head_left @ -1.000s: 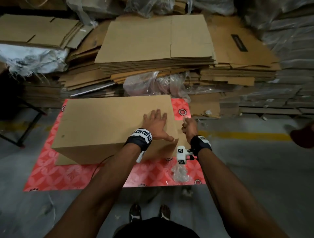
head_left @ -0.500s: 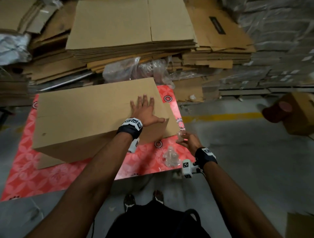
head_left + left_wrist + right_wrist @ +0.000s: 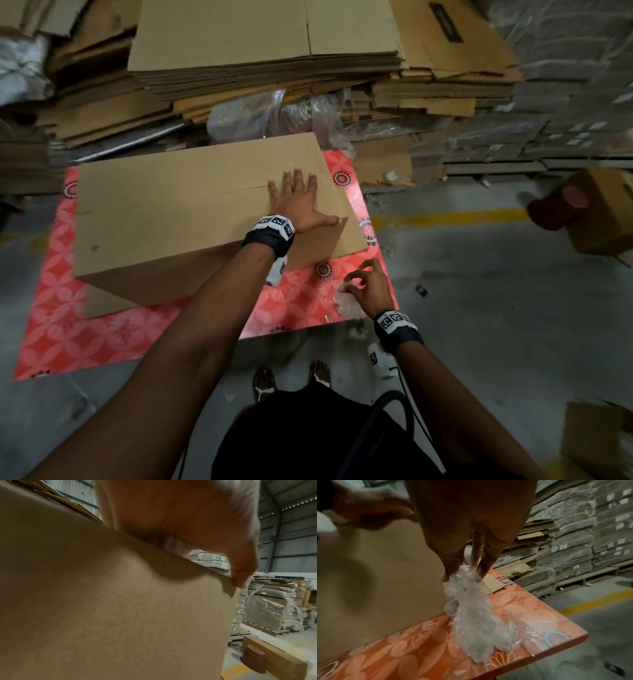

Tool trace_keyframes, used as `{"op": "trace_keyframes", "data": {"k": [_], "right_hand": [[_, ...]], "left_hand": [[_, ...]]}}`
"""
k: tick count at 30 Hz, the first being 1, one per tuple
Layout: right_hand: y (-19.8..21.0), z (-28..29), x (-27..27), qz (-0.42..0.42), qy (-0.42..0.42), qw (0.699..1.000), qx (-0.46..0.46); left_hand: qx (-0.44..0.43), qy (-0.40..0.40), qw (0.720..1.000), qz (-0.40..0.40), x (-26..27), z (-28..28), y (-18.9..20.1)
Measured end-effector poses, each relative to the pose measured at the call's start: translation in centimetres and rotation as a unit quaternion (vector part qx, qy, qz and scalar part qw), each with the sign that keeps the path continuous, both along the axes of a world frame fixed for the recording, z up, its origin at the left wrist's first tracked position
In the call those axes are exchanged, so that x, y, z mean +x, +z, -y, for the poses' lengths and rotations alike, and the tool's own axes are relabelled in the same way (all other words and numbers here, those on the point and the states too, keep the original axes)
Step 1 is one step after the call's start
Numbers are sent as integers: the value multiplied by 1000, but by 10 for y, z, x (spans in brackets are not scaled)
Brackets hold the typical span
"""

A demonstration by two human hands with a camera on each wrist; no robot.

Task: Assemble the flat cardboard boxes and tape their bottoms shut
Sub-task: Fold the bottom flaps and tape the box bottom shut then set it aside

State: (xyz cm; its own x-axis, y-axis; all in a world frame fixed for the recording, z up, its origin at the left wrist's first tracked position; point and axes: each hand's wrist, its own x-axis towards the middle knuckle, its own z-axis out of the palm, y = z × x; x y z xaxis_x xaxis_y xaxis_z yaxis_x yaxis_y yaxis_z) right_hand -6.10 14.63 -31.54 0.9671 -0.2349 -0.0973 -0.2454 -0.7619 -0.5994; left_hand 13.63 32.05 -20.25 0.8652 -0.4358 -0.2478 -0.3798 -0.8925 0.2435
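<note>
An assembled cardboard box point(image 3: 178, 212) lies on a red patterned table point(image 3: 102, 342). A flap seam runs across its top. My left hand point(image 3: 294, 198) presses flat on the top near the right end with fingers spread. In the left wrist view its thumb point(image 3: 240, 574) hooks over the box point(image 3: 102, 601) edge. My right hand point(image 3: 359, 284) is lower, at the table's front right corner. Its curled fingertips point(image 3: 448, 574) pinch the top of a crumpled clear plastic wad point(image 3: 474, 615) that trails down onto the table point(image 3: 539, 622).
Stacks of flat cardboard point(image 3: 267, 44) and loose plastic wrap point(image 3: 274, 113) crowd the far side of the table. On the floor to the right stand brown tape rolls point(image 3: 561, 209) against a carton point(image 3: 609, 212). Another carton point(image 3: 596, 438) sits at lower right.
My right hand has left the box's right end and come down toward me onto the plastic wad. My left hand has stayed flat on the box top.
</note>
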Motion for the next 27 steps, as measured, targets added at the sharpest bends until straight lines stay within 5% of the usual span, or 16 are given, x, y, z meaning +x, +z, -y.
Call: {"op": "trace_keyframes", "data": {"k": [7, 15, 27], "right_hand": [[-13, -8, -4, 13, 5, 999, -30], [-5, 5, -4, 38, -170, 977, 127], [4, 10, 6, 50, -162, 974, 147]], "left_hand": [[-3, 2, 1000, -7, 2, 0, 0], [-8, 2, 1000, -7, 2, 1, -1], [-9, 0, 1000, 1, 2, 0, -1]]}}
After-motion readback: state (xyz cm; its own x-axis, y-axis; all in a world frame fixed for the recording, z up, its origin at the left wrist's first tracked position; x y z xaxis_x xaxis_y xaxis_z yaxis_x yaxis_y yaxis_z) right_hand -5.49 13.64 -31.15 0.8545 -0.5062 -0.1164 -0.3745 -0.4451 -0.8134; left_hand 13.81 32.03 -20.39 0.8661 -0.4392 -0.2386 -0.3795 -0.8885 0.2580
